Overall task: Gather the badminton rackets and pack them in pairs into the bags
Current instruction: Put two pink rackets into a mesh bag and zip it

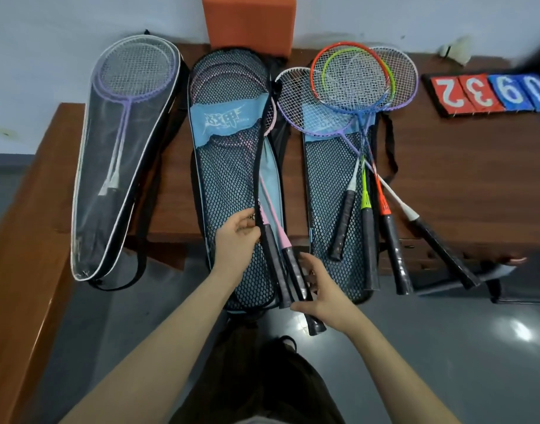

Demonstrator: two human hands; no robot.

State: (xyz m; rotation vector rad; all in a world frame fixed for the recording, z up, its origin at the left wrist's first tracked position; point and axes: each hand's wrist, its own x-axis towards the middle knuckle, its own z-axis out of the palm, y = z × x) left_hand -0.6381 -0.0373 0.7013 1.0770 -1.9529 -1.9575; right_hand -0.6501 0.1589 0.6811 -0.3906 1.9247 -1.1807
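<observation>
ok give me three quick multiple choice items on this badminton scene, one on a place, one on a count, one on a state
1. Where does the orange block stand?
A. behind the middle mesh bag, against the wall
B. on the floor
C. inside the clear bag

2. How many loose rackets lie on the right mesh bag?
A. two
B. four
C. six

3. In what state is the middle mesh bag?
A. zipped shut and empty
B. open along its right edge, with two racket handles sticking out
C. folded in half

Key:
1 A, the block sits at the back of the table above that bag.
2 B, four black grips fan out: one grey-collared, one green, one orange, one white.
3 B, the left hand grips the bag's dark edge while the right hand is on the pink rackets' handles.
</observation>
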